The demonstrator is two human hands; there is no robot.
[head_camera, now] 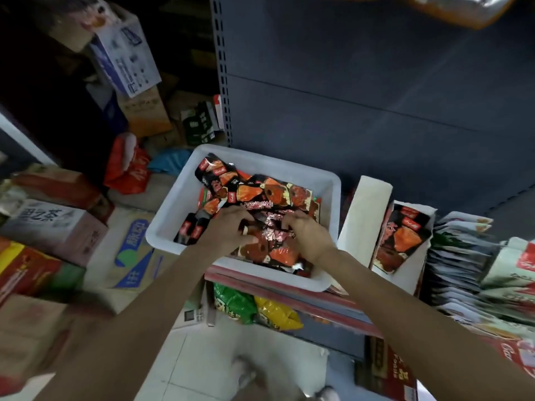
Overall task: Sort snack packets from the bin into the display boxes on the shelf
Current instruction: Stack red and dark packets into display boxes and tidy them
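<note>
A white plastic bin (173,209) rests on the shelf edge, filled with several black-and-orange snack packets (260,192). Both my hands are down inside it. My left hand (228,230) is curled over packets near the bin's middle. My right hand (309,235) grips packets just to the right, fingers closed on the foil. To the right of the bin stands a white display box (364,215) holding the same kind of black-and-orange packets (402,235), upright and leaning.
Rows of pale packets (463,261) fill the shelf at the right. The dark shelf back panel (362,96) rises behind the bin. Cardboard cartons (58,227) pile up on the left floor. Green and yellow bags (254,308) sit on the shelf below.
</note>
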